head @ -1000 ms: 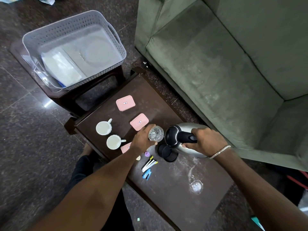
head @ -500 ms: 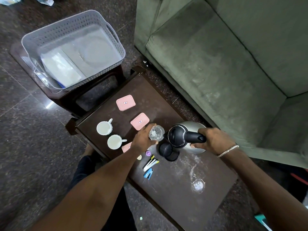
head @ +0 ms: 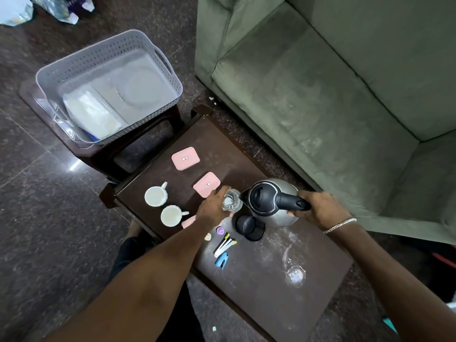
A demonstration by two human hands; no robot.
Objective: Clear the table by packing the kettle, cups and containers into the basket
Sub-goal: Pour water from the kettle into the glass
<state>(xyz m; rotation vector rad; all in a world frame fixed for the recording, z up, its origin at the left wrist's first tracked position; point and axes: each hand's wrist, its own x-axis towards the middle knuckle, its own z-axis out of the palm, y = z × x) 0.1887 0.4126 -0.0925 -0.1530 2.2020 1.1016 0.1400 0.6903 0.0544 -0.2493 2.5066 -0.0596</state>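
A grey basket (head: 108,58) is sitting at the far left on a small stool, well apart from the cups. Two white cups (head: 156,195) are standing on the dark surface (head: 271,280), with pink containers (head: 185,158) just beyond them. The left hand (head: 214,210) is curling its grip around a clear glass (head: 231,201) (resting on the surface, it seems). Beside it, the right hand (head: 320,210) is closing its grip on the black handle of the steel kettle (head: 272,202), near the green sofa (head: 333,95).
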